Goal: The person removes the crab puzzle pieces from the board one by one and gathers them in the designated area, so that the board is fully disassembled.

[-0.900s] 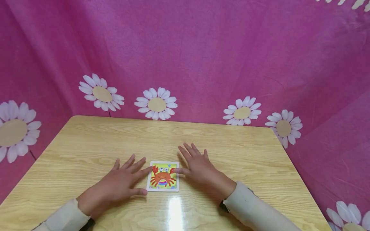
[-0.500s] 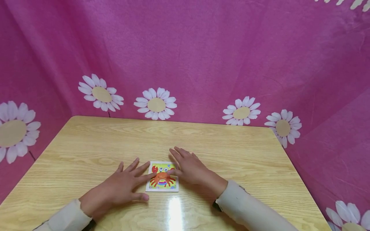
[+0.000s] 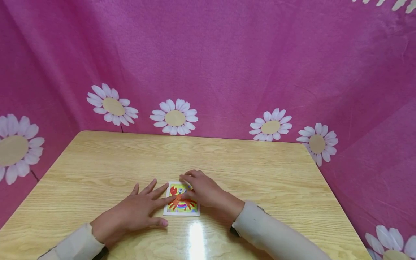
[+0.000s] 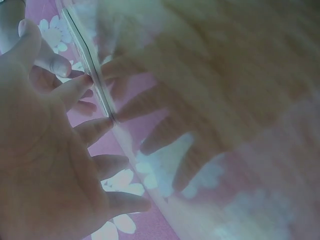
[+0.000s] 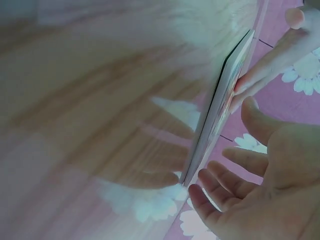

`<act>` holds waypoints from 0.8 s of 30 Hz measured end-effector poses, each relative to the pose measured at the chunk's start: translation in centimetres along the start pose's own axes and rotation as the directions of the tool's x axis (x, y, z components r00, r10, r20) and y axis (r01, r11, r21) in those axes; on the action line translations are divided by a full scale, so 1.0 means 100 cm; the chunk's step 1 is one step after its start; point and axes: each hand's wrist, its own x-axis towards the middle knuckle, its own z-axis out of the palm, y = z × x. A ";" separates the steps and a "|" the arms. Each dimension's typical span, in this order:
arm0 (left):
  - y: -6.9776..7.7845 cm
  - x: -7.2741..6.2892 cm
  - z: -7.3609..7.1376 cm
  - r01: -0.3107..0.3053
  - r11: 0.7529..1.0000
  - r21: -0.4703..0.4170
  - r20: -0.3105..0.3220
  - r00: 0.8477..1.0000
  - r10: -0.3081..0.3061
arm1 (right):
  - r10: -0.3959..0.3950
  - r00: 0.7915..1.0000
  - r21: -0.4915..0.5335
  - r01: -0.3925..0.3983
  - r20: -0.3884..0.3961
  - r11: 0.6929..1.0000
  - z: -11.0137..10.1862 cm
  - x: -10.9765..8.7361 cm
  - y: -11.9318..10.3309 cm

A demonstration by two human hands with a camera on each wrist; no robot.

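Note:
A square picture board [image 3: 183, 207] with a white border and a red-orange crab on yellow lies flat on the wooden table. My left hand [image 3: 134, 210] is spread beside its left side, the index fingertip overlapping the crab and the thumb just off the near-left corner. Over the right part of the board is my right hand [image 3: 206, 190], its thumb above the crab and its loosely bent fingers by the far edge, hiding the upper right corner. Seen edge-on in the right wrist view, the board [image 5: 220, 102] looks thin, with the right fingertips close to its edge.
The glossy wood-grain table [image 3: 253, 162] reflects the hands in both wrist views. Pink fabric [image 3: 221, 65] with white daisies hangs behind the table and along its sides. A bright light reflection shows on the tabletop below the board.
My right hand has moved left over the board, its fingers bending from spread to loosely curled. The left hand has shifted slightly right, its index fingertip coming over the crab. The board stays in place.

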 end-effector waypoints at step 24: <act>-0.001 -0.001 -0.001 -0.010 0.999 -0.039 0.017 1.000 0.011 | 0.005 1.000 0.231 -0.007 0.009 0.973 0.009 0.029 -0.008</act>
